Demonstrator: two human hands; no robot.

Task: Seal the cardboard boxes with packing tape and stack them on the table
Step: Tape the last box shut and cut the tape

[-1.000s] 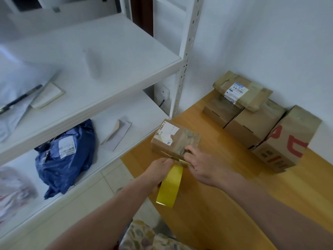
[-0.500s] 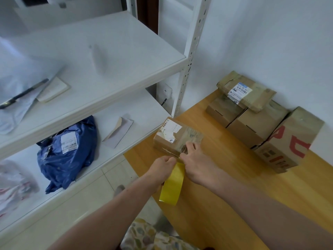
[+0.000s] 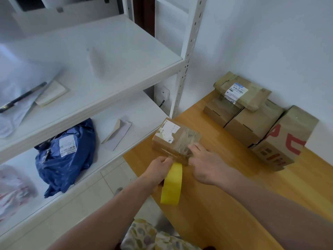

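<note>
Yellow packing tape roll [image 3: 172, 186] gripped in curled left hand [image 3: 158, 168]; small cardboard box [image 3: 173, 134] just beyond those fingers, right hand [image 3: 207, 165] pressing its near top edge with straight fingertips [image 3: 193, 147].

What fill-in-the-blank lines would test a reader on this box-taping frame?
1. The left hand holds a tape roll coloured ____.
2. The right hand presses on the small box, whose label is ____.
3. The largest box bears ____ markings.
Missing words: yellow; white; red.
</note>
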